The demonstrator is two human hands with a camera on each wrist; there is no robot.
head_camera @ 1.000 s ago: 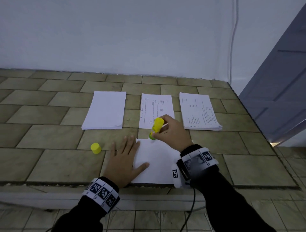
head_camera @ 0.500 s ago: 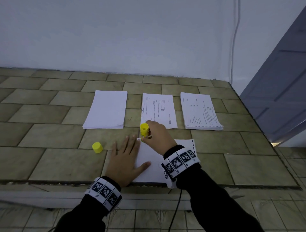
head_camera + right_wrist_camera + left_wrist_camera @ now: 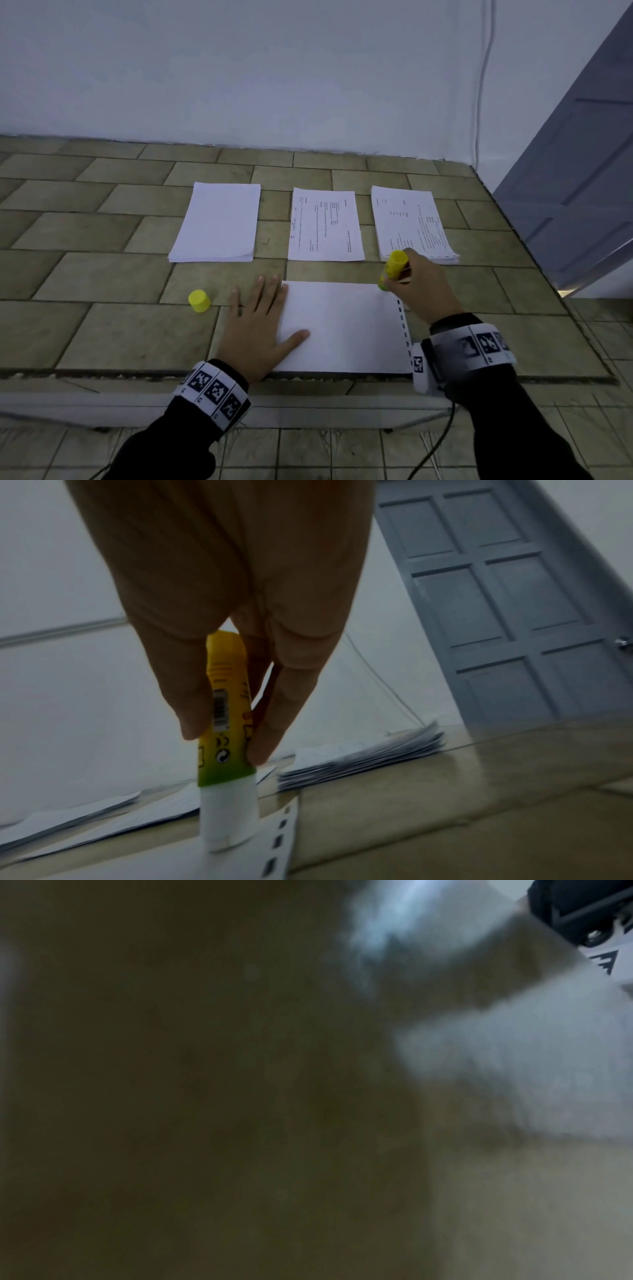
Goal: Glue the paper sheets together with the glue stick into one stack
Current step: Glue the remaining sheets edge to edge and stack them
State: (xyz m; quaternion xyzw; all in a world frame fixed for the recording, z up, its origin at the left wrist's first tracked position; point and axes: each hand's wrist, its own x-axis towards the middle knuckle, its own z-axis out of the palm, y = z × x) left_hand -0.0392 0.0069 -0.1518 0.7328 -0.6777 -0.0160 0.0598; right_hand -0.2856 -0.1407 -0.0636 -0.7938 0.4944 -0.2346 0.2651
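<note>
A white sheet [image 3: 342,329] lies near the front edge of the tiled surface. My left hand [image 3: 255,325] lies flat with spread fingers on its left edge, thumb on the paper. My right hand [image 3: 416,286] grips the yellow glue stick [image 3: 394,267] upright, with its white tip [image 3: 227,821] touching the sheet's far right corner. The thumb and fingers [image 3: 267,739] pinch the barrel [image 3: 227,723]. The yellow cap [image 3: 199,300] stands on the tiles left of my left hand. The left wrist view is dark and blurred.
Three paper piles lie in a row further back: a blank stack [image 3: 217,222] at left, a printed sheet [image 3: 325,226] in the middle, a printed stack [image 3: 411,224] at right. A white wall is behind them and a grey door [image 3: 582,178] at right.
My right hand has carried the glue stick along the sheet's far edge, first to the left corner and now across to the right corner. The left hand has stayed flat on the paper.
</note>
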